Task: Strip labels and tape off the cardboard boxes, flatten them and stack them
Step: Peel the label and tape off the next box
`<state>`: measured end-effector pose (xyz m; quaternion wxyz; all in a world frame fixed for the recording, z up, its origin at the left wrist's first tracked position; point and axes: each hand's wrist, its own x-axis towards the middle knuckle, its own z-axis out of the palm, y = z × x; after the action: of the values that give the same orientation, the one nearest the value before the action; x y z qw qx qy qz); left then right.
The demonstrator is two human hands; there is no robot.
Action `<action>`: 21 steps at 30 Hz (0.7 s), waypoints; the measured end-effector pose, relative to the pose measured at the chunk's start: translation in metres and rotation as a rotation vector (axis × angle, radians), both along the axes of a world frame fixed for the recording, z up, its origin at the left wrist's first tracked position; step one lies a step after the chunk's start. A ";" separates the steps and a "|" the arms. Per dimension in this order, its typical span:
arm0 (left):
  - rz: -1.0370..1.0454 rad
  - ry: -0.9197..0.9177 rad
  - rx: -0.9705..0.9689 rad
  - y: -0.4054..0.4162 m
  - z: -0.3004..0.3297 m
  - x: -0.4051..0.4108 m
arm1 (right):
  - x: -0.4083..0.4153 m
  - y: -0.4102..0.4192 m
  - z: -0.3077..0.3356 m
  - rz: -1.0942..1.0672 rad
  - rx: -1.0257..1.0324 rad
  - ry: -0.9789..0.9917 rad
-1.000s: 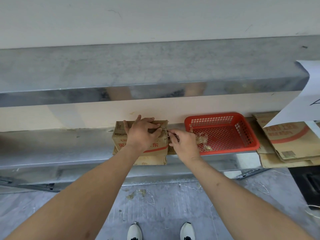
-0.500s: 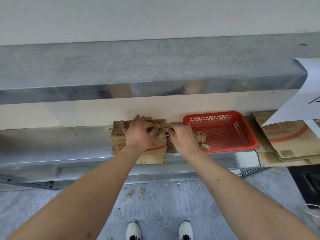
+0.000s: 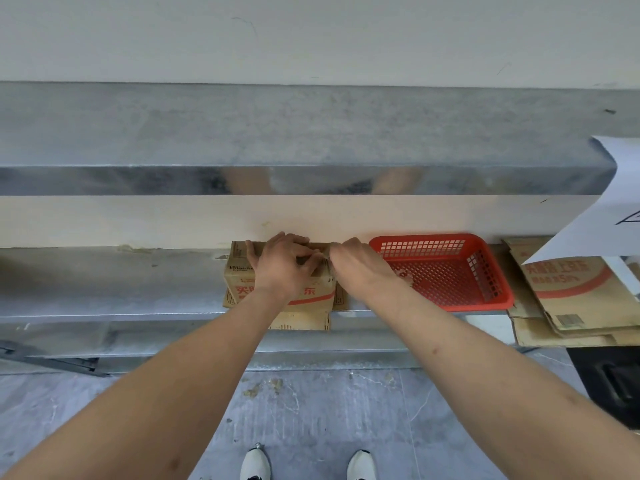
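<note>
A long grey metal workbench (image 3: pixel 104 282) runs left to right against a pale wall, with a wide galvanised metal ledge (image 3: pixel 311 133) above and beyond it. At the right end of the bench lies a stack of flattened brown cardboard boxes with red printing (image 3: pixel 571 299), partly covered at its far corner by a white paper sheet (image 3: pixel 609 216) hanging from the ledge. Left of that stack sits a red perforated plastic basket (image 3: pixel 485 292); near its left wall lie a few crumpled pale scraps (image 3: pixel 403 274), too small to identify. In the middle of the bench, just left of the basket, rests a small brown cardboard box with red characters on its near face (image 3: pixel 311 295), its near edge overhanging the bench front and another piece of cardboard showing underneath. The left hand (image 3: pixel 282 263) lies on top of this box, fingers curled over its far edge and thumb pressed toward the right corner, gripping it. The right hand (image 3: pixel 353 263) meets it at the box's far right corner, fingers bent tightly and pinching something there; what it pinches is hidden behind the knuckles. On the grey floor below, near the viewer, stand two white shoes (image 3: pixel 254 464).
</note>
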<state>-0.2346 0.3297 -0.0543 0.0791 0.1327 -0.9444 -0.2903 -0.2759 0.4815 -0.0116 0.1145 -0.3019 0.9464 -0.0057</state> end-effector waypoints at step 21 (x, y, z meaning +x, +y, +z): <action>-0.103 -0.035 0.064 -0.013 0.000 0.014 | 0.009 0.024 -0.056 0.031 -0.414 0.346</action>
<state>-0.2208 0.3169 -0.0539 0.0432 0.0915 -0.9415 -0.3215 -0.2666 0.5055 -0.0671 -0.1130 -0.3297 0.9259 -0.1459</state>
